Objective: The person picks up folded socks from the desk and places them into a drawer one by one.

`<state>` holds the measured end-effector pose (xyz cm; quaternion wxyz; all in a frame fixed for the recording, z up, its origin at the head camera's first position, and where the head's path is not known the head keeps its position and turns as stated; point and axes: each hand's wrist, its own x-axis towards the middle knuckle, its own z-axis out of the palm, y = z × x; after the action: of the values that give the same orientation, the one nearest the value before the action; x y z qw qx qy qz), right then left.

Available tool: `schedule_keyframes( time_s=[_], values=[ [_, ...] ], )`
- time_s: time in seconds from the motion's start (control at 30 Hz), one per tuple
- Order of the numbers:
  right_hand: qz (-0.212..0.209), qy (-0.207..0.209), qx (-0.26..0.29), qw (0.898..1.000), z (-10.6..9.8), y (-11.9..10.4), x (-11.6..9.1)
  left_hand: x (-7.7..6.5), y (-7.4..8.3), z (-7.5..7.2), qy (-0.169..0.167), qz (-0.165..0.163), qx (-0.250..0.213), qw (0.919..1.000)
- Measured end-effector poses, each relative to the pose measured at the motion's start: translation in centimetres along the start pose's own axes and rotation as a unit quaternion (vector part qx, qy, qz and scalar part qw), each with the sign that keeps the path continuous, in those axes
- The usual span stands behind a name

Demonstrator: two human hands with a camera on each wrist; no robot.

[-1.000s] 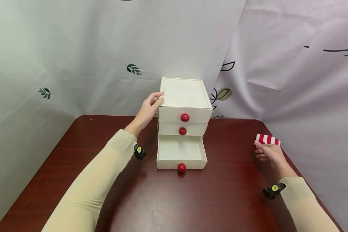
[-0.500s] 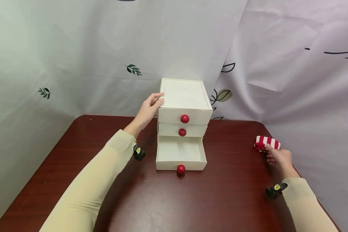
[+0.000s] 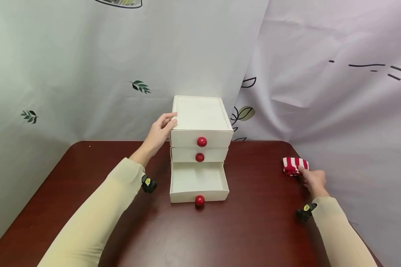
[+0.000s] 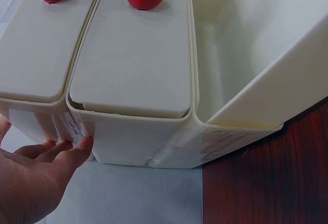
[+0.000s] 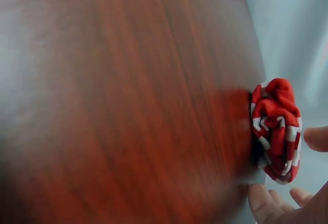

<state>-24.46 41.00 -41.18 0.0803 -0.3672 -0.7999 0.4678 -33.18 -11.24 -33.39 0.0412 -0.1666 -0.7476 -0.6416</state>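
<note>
A white three-drawer chest point(image 3: 202, 113) stands near the back middle of the table, its lowest drawer point(image 3: 199, 181) pulled out with nothing inside. My left hand point(image 3: 158, 131) rests against the chest's left side, fingertips at the top edge; in the left wrist view its fingers point(image 4: 77, 152) touch the side wall. Far right lies a rolled-up red-and-white striped cloth bundle point(image 3: 294, 165). My right hand point(image 3: 314, 180) is just beside it, thumb near the cloth. In the right wrist view, thumb and fingers are spread around the bundle point(image 5: 277, 131), with a gap visible.
The dark red-brown wooden table point(image 3: 254, 222) has its right edge close by the striped bundle. A white patterned curtain point(image 3: 103, 74) hangs behind the chest. Each drawer front carries a red round knob point(image 3: 202, 141).
My right hand has drawn back off the striped bundle, from over its near end to its right side. The head view has shifted slightly. My left hand stays on the chest.
</note>
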Motion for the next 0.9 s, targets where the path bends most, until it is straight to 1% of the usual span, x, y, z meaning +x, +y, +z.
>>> schedule_keyframes(
  time_s=[0.1,0.27,0.4,0.5,0.57,0.63,0.73,0.8,0.9],
  values=[
    [-0.008,-0.01,-0.002,1.0,0.4,0.2,0.4,-0.3,-0.1,-0.1,0.002,-0.002,0.001,1.0],
    [-0.014,-0.03,-0.036,0.999,0.9,0.5,1.0,-0.5,0.0,0.2,-0.002,-0.001,0.008,1.0],
    [-0.022,-0.034,-0.034,0.999,1.2,0.8,1.3,-0.5,0.2,0.3,-0.004,0.0,0.01,0.9999],
    [-0.029,-0.04,-0.006,0.999,1.4,0.8,1.4,-0.5,0.2,0.3,-0.004,0.0,0.006,1.0],
    [-0.03,-0.048,0.036,0.998,1.4,0.6,1.5,-0.5,0.2,0.3,-0.004,0.0,0.004,1.0],
    [-0.025,-0.058,0.083,0.995,1.5,0.3,1.6,-0.5,0.2,0.2,-0.001,0.0,0.001,1.0],
    [-0.01,-0.068,0.144,0.987,1.5,-0.2,1.5,-0.4,0.2,0.2,0.0,0.0,-0.001,1.0],
    [-0.004,-0.071,0.159,0.985,1.5,-0.5,1.4,-0.3,0.1,0.1,0.002,0.0,-0.002,1.0],
    [-0.013,-0.076,0.164,0.983,1.5,-1.0,1.3,-0.2,0.0,0.0,0.002,0.003,-0.003,1.0]
  ],
)
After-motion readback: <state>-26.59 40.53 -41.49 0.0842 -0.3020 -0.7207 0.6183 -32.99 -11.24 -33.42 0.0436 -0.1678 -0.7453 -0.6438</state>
